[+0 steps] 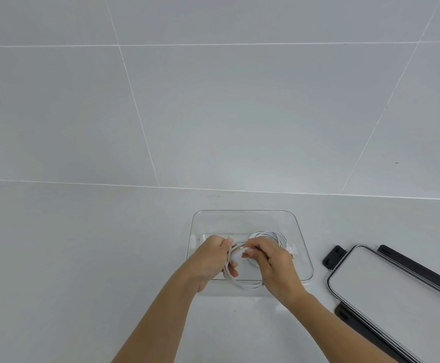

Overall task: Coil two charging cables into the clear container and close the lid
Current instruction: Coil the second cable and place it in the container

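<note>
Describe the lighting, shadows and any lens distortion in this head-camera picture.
Head view: soft, even light with no harsh glare; faint shadows under the left hand and right hand; wall tile joints fan outward, a wide-angle effect; the clear container nearly blends into the pale counter; the white cable shows low contrast.

Clear container point(250, 218) open, upright. One white coiled cable point(271, 235) inside; second coil point(242, 284) over its near rim. Lid point(386, 286) flat, right of container.

worktop point(82, 244): pale grey and plain, it fills the lower part of your view.
wall point(240, 100): large pale grey tiles with thin white grout lines, meeting your worktop's far edge.
</note>
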Available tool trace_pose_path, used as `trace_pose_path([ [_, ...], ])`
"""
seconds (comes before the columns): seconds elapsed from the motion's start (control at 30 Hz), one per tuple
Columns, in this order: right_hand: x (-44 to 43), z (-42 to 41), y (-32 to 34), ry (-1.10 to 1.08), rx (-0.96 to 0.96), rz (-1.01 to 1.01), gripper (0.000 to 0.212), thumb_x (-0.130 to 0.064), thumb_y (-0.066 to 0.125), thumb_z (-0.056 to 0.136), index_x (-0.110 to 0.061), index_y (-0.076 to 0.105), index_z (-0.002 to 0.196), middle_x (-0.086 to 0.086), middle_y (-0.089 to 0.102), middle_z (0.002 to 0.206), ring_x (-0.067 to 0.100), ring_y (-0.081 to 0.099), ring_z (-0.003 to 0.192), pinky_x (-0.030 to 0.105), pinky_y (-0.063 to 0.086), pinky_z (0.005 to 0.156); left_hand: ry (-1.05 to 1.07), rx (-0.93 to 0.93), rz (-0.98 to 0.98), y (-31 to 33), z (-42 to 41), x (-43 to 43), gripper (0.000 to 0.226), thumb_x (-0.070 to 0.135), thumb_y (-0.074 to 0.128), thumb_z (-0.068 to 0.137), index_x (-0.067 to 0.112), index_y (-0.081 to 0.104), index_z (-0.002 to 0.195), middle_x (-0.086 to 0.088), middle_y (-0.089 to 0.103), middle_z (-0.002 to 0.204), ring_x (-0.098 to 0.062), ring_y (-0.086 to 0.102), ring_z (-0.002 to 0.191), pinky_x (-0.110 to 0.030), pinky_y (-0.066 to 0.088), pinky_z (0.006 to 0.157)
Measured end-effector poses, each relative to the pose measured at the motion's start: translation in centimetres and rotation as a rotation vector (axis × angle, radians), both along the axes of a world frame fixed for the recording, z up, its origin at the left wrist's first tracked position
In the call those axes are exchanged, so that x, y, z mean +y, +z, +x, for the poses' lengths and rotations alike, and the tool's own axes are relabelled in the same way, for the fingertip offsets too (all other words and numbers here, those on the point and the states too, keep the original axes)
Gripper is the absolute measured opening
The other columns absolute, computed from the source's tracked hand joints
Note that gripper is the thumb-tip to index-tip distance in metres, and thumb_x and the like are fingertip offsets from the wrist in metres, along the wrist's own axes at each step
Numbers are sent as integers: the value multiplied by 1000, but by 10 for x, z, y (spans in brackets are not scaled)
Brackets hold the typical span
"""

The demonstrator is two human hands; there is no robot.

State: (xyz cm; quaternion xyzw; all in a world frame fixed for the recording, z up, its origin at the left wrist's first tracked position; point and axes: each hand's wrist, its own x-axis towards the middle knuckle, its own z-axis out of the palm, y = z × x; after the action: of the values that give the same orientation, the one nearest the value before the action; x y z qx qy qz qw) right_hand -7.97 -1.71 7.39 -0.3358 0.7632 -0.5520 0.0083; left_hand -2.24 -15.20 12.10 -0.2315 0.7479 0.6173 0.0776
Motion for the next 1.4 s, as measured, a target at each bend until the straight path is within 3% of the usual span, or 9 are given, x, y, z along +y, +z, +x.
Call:
trace_pose_path([
  [0.23,-4,-3,13,-21,-132,38,24,2,54,89,-16,63,76,-6,59,70,14,61,62,27,56,61,75,96,265,-5,1,-8,22,10,46,96,1,66,94,-5,61,71,-16,59,66,-28,54,69],
  [0.37,-12,-1,16,-125,-266,17,13,-7,56,91,-15,61,82,3,59,58,13,56,48,19,47,48,170,150,290,-7,-3,-8,17,12,54,92,4,68,97,-5,61,72,-15,58,62,-29,55,64],
  [0.47,-18,0,12,-167,-244,95,3,-13,56,92,-16,56,90,1,60,64,10,57,48,28,48,50,198,186,187,-8,-6,-8,15,13,55,92,11,69,93,-5,61,72,-15,58,60,-31,57,65],
  [0.57,-21,-4,13,-195,-281,104,24,-17,61,89,-24,42,102,8,65,71,16,62,58,29,49,55,175,215,59,-11,-9,-10,17,14,54,92,18,69,85,-3,58,68,-10,55,54,-33,56,67],
  [0.67,-25,-12,15,-206,-277,216,19,-23,65,86,-20,51,98,6,68,76,22,64,73,33,50,67,166,253,-110,-18,-11,-11,18,15,51,93,14,68,88,0,53,63,-5,50,46,-32,55,63],
  [0.8,-32,-20,14,-201,-260,317,15,-25,64,86,-12,60,90,3,68,80,21,62,73,28,45,63,132,238,-381,-26,-18,-15,18,22,47,95,15,64,97,8,55,66,-7,52,55,-19,46,58],
  [0.97,-39,-28,6,-226,-206,457,17,-29,64,85,-13,59,90,1,67,82,19,62,77,32,48,68,63,73,-546,-36,-24,-20,23,31,45,95,13,59,101,-1,63,85,-19,59,76,-30,45,68],
  [1.2,-50,-41,-13,-174,-85,698,22,-34,59,88,-13,57,95,3,68,90,22,61,84,31,44,66,0,-111,-610,-50,-32,-20,33,7,46,92,8,43,125,-9,50,123,-25,56,99,-29,41,77],
  [1.4,-60,-56,-21,-144,-9,793,23,-36,59,87,-15,60,95,7,66,95,28,57,95,29,38,70,0,-166,-862,-48,-36,-20,24,-5,37,87,1,51,106,-15,51,100,-32,57,89,-33,39,66],
])
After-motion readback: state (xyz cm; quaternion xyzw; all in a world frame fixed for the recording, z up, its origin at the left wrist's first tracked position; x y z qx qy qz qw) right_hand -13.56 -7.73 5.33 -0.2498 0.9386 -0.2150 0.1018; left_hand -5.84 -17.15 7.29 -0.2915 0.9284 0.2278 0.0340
